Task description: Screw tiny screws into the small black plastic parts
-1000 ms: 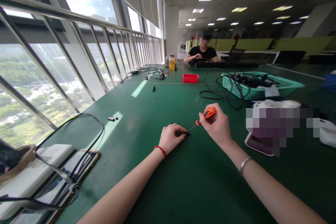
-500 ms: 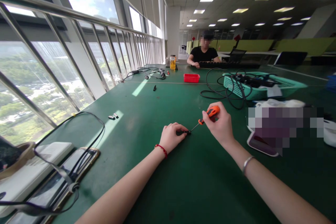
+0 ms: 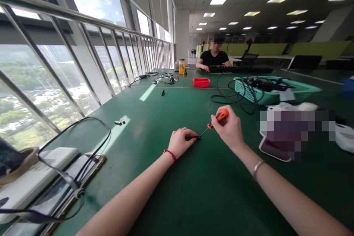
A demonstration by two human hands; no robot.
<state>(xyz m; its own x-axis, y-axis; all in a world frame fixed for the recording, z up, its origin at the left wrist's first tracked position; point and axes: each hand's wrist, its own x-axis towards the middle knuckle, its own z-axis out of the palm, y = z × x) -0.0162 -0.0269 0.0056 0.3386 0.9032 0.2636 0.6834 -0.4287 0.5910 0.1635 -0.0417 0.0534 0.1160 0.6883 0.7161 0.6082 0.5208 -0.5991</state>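
Observation:
My left hand (image 3: pixel 181 142) rests on the green table, its fingers closed around a small black part (image 3: pixel 197 137) that lies flat. Most of that part is hidden under the fingers, so its kind does not show. Held in my right hand (image 3: pixel 229 129) is a screwdriver (image 3: pixel 219 116) with an orange and black handle. The screwdriver slants down to the left, and its thin metal tip meets the exposed right end of the black part, or comes very close to it.
A red tray (image 3: pixel 201 82) stands further back. To the right, a turquoise basket (image 3: pixel 276 97) holds black cables. Small pieces (image 3: pixel 120 121) lie at left, near a white box (image 3: pixel 38 180) and looped cable (image 3: pixel 107 132). Across the table sits a person (image 3: pixel 214 59) behind a long black object.
My right hand and the screwdriver have shifted slightly left. The left hand stays on the black part, and the whole view has moved a little.

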